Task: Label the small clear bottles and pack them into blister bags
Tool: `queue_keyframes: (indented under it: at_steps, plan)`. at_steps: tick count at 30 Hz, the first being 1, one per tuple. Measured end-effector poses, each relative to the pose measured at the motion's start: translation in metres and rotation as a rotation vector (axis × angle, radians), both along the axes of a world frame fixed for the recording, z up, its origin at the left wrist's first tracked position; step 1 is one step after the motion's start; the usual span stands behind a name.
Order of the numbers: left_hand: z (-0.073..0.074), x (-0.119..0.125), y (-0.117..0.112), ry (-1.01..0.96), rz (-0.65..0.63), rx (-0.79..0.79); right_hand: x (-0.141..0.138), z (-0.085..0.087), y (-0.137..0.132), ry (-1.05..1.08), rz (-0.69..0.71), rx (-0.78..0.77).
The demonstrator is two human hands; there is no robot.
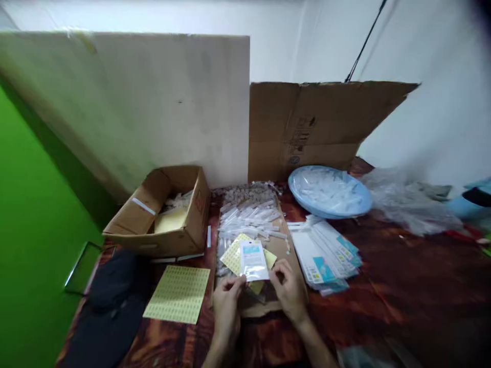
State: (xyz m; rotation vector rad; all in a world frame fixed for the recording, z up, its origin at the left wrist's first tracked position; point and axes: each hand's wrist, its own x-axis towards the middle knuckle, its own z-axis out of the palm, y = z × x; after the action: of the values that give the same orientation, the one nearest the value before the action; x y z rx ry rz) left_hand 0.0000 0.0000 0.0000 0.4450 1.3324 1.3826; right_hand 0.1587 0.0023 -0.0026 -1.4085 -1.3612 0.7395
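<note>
My left hand (227,301) and my right hand (288,290) both pinch the lower edge of a small clear packet (253,259) with a blue header card, held just above a flat piece of cardboard (286,244). Yellow sticker sheets (233,255) lie under the packet. Behind them sits a heap of small clear plastic-wrapped parts (249,212). A fanned stack of white and blue packets (326,253) lies to the right of my right hand.
An open cardboard box (161,214) stands at the left, with a yellow sticker sheet (178,294) in front of it. A blue bowl (329,191) and crumpled plastic (410,202) are at the back right. Cardboard panels (307,128) lean on the wall. Dark cloth (111,306) lies front left.
</note>
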Motion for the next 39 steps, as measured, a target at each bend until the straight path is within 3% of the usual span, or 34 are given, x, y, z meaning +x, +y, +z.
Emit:
queue_keyframes:
  at_steps: [6, 11, 17, 23, 27, 30, 36, 39]
  plan:
    - [-0.006, 0.002, -0.006, 0.014, -0.047, 0.011, -0.002, -0.008, 0.006, 0.133, -0.145, -0.118]
    - [0.001, 0.004, -0.007, 0.056, -0.111, 0.092, 0.005, -0.017, 0.011, 0.287, -0.147, -0.225]
    - [0.019, -0.001, -0.004, 0.141, -0.21, 0.177, 0.003, 0.007, 0.006, 0.826, 0.237, -0.402]
    - [0.019, -0.002, -0.003, 0.107, -0.24, 0.18, -0.008, 0.01, 0.011, 0.808, 0.182, -0.346]
    - [0.02, -0.004, -0.004, -0.111, -0.196, 0.12, 0.003, 0.012, 0.012, 0.963, 0.374, -0.378]
    - [0.018, -0.008, -0.003, -0.164, -0.188, 0.097, 0.01, 0.016, 0.01, 0.976, 0.466, -0.383]
    - [0.014, -0.014, 0.01, 0.026, -0.262, 0.106, 0.012, 0.007, 0.012, 0.727, 0.419, -0.289]
    - [0.014, -0.018, 0.016, 0.2, -0.369, 0.123, 0.012, 0.001, 0.013, 0.629, 0.398, -0.316]
